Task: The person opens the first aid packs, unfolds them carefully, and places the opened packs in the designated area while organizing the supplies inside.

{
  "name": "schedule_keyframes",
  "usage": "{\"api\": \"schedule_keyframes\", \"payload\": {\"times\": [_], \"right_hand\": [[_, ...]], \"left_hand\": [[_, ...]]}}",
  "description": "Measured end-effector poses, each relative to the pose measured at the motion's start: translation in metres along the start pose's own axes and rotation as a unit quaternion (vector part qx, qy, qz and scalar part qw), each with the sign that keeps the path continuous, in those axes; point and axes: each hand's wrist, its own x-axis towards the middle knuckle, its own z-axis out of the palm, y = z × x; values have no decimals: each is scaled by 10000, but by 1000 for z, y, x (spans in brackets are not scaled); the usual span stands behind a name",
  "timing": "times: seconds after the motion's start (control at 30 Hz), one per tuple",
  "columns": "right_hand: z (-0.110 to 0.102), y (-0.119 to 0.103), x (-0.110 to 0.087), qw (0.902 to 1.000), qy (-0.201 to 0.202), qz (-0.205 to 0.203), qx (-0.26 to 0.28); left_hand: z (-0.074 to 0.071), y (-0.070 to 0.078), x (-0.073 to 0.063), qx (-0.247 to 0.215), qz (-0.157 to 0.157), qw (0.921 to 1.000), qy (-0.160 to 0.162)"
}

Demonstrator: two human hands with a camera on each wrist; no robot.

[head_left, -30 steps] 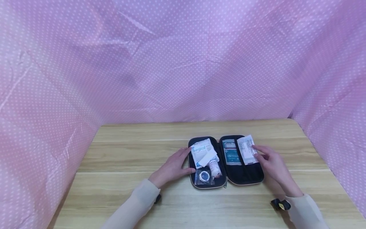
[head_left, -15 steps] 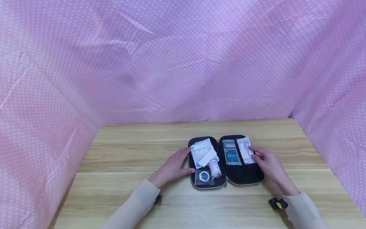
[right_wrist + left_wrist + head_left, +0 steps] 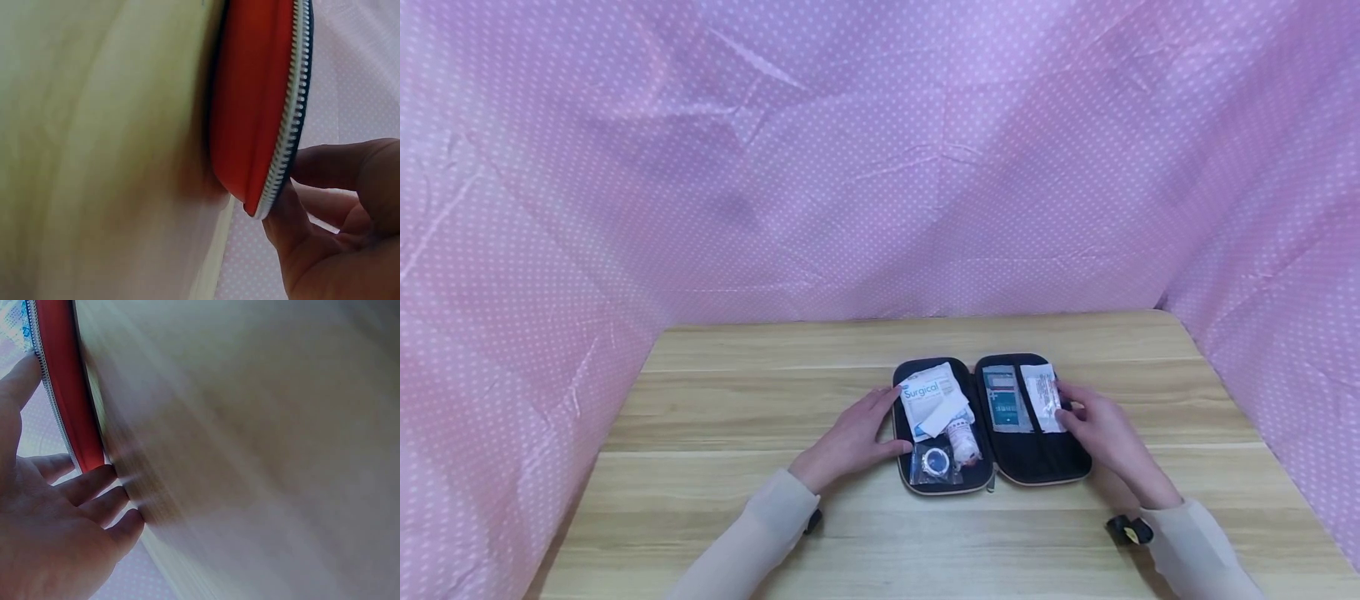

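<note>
An unzipped case (image 3: 1030, 467), black inside and red outside (image 3: 247, 94), lies unfolded on the table. My left hand (image 3: 857, 437) rests at its left edge, thumb and fingers spread along the zipper rim. At the right half, my right hand (image 3: 1108, 429) pinches a white printed packet (image 3: 1041, 396) between thumb and index finger; the packet lies beside a black divider strap. A teal packet (image 3: 1006, 400) sits on the strap's other side. The left half holds a white packet labelled Surgical (image 3: 921, 392), a small white slip (image 3: 947, 412), a rolled bandage (image 3: 964, 442) and a round item in clear plastic (image 3: 936, 462).
The wooden table (image 3: 737, 392) extends on all sides of the case. Pink dotted cloth (image 3: 880, 167) hangs behind the table and at both sides. A zipper pull (image 3: 992, 482) hangs at the case's front, near the fold.
My right hand has moved a little left with the white packet, which now lies further inside the right half, close to the strap. My left hand has stayed in place.
</note>
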Motion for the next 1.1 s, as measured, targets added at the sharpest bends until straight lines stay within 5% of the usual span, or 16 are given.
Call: {"api": "schedule_keyframes", "payload": {"times": [1.1], "right_hand": [[5, -14, 10, 9990, -296, -77, -333]], "left_hand": [[-2, -1, 1, -63, 99, 9999, -20]]}}
